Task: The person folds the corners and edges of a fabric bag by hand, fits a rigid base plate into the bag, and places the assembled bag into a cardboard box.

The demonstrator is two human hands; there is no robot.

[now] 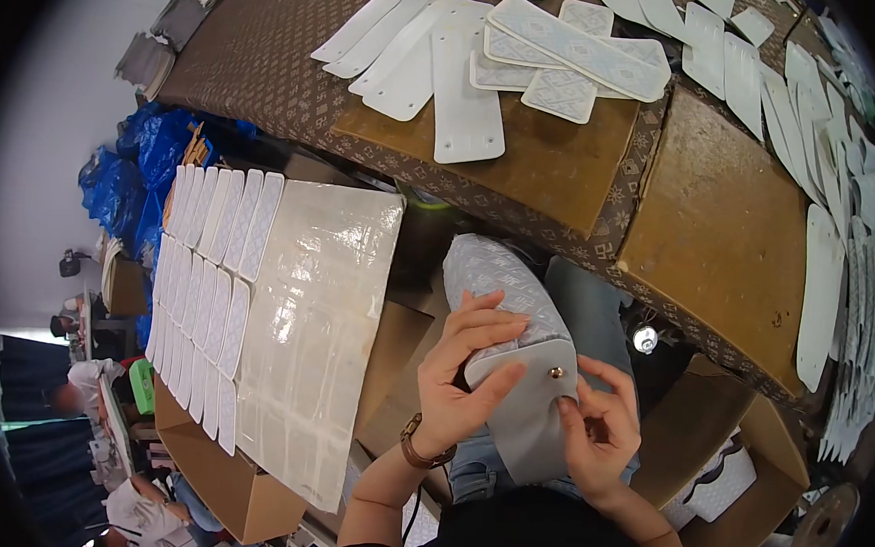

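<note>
A light grey bag (505, 286) with an embossed pattern rests on my lap, its smooth grey flap (528, 434) towards me. A small gold stud (556, 373) shows near the flap's right edge. My left hand (467, 371), with a brown-strapped watch on the wrist, curls over the bag's left side, thumb pressed on the smooth piece. On the other side, my right hand (601, 424) pinches the right edge just below the stud. Its fingertips are partly hidden behind the bag.
Pale strips (468, 95) and patterned pieces (581, 52) lie on the table ahead. At left, a board (320, 316) holds rows of patterned strips (220, 315). An open cardboard box (775, 495) with pale pieces stands at right. Co-workers (147, 511) sit far left.
</note>
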